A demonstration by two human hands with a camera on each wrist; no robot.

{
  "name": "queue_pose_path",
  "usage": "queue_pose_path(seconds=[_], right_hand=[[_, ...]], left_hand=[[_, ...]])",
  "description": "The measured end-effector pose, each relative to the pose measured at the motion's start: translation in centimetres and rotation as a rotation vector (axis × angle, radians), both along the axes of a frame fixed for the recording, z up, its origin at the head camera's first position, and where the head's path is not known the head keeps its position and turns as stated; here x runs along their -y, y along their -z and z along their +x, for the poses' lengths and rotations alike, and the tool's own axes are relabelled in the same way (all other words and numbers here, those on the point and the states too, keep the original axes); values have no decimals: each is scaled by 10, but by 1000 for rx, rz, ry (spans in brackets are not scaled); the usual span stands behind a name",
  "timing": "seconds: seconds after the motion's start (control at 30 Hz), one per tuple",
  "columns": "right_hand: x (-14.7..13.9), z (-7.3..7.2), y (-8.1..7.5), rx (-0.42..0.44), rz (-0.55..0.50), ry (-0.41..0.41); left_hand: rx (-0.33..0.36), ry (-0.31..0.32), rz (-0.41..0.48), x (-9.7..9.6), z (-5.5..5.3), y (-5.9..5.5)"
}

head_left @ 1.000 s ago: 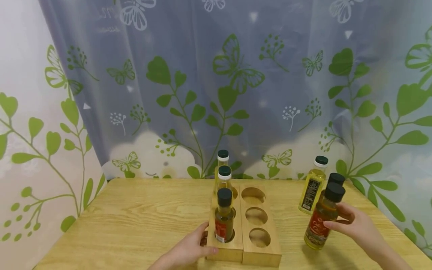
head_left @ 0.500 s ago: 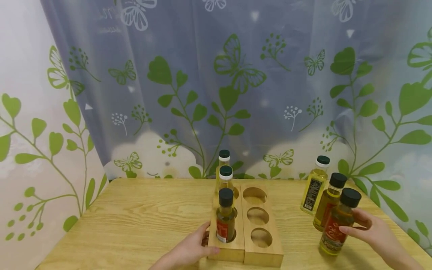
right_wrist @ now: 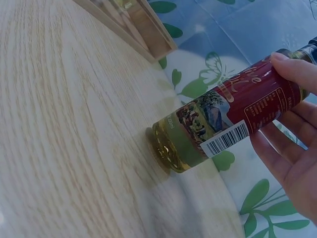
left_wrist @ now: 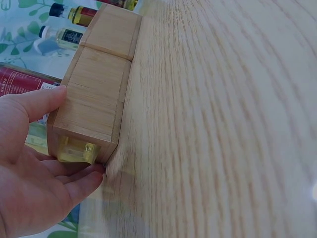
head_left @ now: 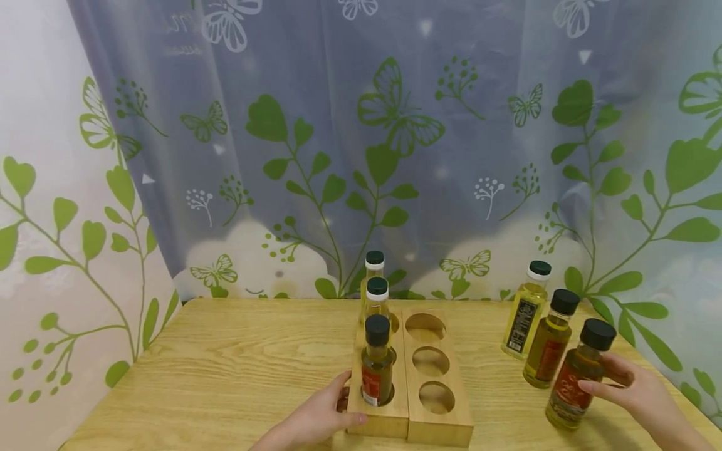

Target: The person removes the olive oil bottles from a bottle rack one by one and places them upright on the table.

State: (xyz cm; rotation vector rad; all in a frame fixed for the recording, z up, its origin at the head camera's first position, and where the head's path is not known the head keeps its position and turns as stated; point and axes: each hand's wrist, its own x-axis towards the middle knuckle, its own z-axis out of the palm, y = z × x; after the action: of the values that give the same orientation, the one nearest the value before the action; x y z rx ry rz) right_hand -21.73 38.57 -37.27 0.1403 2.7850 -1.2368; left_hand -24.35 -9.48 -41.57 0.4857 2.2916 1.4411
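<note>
oil bottle in the right-hand grip, rack steadied at the other side

from my remote seat i have the red-labelled oil bottle [head_left: 570,388] at the rack's three o'clock, its base at the tabletop; i can't tell whether the table bears its full weight. the right hand [head_left: 632,388] comes in from the bottle's three o'clock, thumb on the label and fingers round the back, pinching it. i judge the step as standing this bottle at the near end of a line. the next move, as i see it, calls for a flat base before the grip loosens, with no nudge to the neighbour.

at its eleven o'clock stands a second red-labelled bottle [head_left: 547,357], and farther that way a black-labelled bottle [head_left: 524,322].

the wooden rack [head_left: 437,431] is two blocks side by side, three holes each. the left hand [head_left: 321,407] pinches its near corner, at eight o'clock. the nine o'clock block carries a black-capped bottle [head_left: 375,376] at its six o'clock end, a green-capped bottle [head_left: 376,297] midway and another green-capped bottle [head_left: 373,269] at twelve.

my count: six bottles, three racked and three outside; three black caps, three dark green; six holes; one table [head_left: 254,351]; a leaf-print curtain [head_left: 316,188] at twelve.
</note>
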Motion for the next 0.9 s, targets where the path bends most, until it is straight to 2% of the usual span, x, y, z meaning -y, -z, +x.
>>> queue_pose_path(seconds=[0.33, 0.6, 0.7, 0.9], right_hand=[[-7, 1, 7, -75, 18, -18], [-14, -1, 6, -44, 26, -51], [-17, -1, 8, -76, 9, -72], [-18, -1, 12, -119, 19, -55]], left_hand=[[-2, -7, -17, 1, 0, -1], [-22, -7, -26, 1, 1, -2], [-22, -8, -27, 1, 1, -1], [-12, -12, -29, 0, -1, 1]])
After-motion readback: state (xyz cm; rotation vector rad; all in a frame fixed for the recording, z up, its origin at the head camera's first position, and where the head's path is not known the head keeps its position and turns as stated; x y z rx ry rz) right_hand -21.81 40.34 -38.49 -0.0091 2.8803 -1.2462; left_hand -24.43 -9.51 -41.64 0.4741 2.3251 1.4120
